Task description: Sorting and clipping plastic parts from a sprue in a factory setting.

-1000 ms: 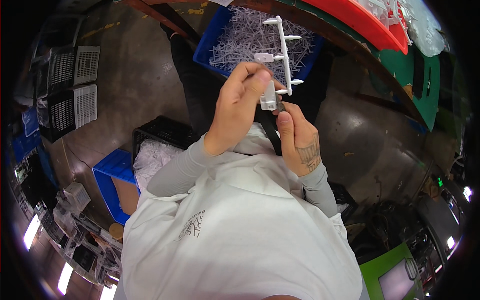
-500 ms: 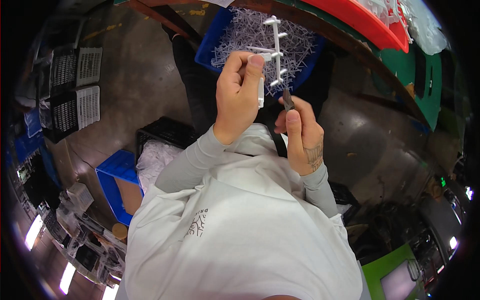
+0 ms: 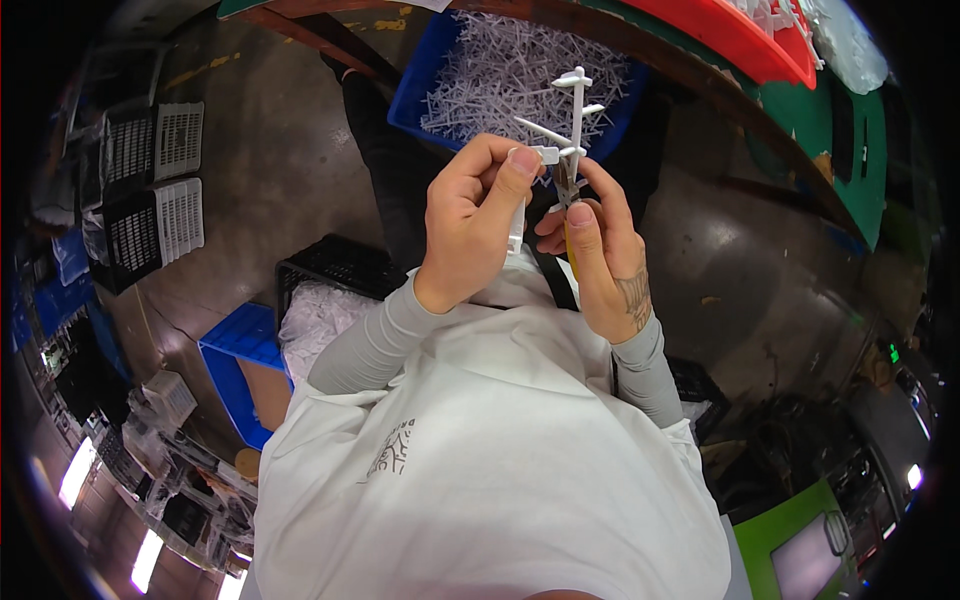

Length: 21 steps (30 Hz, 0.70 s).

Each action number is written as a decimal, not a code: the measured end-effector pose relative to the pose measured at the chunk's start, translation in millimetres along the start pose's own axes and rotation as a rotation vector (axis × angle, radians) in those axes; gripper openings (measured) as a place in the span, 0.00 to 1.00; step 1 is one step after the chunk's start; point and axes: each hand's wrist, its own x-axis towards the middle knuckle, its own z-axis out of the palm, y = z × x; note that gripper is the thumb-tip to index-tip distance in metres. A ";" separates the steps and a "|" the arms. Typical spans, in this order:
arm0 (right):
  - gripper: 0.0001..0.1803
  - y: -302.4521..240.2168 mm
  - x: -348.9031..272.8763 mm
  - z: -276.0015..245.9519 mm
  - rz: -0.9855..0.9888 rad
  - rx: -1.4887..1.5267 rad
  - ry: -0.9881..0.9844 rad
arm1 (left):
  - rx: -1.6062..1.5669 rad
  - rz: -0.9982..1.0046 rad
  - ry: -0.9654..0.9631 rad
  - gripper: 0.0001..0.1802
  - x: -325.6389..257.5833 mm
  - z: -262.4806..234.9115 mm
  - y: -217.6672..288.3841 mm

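Note:
My left hand is closed on a small white plastic part, pinched between thumb and forefinger. From that part a white branched plastic sprue stands out, with short side arms. Another white piece shows below the left fingers. My right hand grips cutting pliers with metal jaws and a yellow handle. The jaws are up against the lower stem of the sprue, close beside the left fingertips. Whether they have closed on the plastic cannot be made out.
Under my hands stands a blue bin full of thin white plastic scraps. A table edge with a red tray curves across the top right. Black crates, a blue box and stacked baskets stand at the left.
The sprue and left hand have come lower, toward my body, and the sprue has turned. The pliers in my right hand have moved up against its lower stem.

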 end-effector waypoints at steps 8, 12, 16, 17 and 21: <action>0.22 -3.2 1.2 -0.8 0.053 0.045 0.012 | 0.038 -0.001 -0.018 0.14 1.3 -0.6 -2.6; 0.23 -3.2 1.4 -1.6 0.055 -0.026 0.000 | 0.047 0.015 -0.019 0.13 1.5 0.7 -0.3; 0.23 -3.0 0.9 -0.3 0.016 -0.117 0.016 | 0.161 0.032 -0.018 0.12 1.9 -2.4 1.8; 0.23 -2.0 0.3 0.3 0.010 -0.135 0.031 | 0.205 0.020 -0.014 0.11 2.1 -3.3 1.8; 0.24 -2.7 -0.9 0.8 0.017 -0.121 0.044 | 0.241 0.018 -0.017 0.11 2.7 -4.3 -0.3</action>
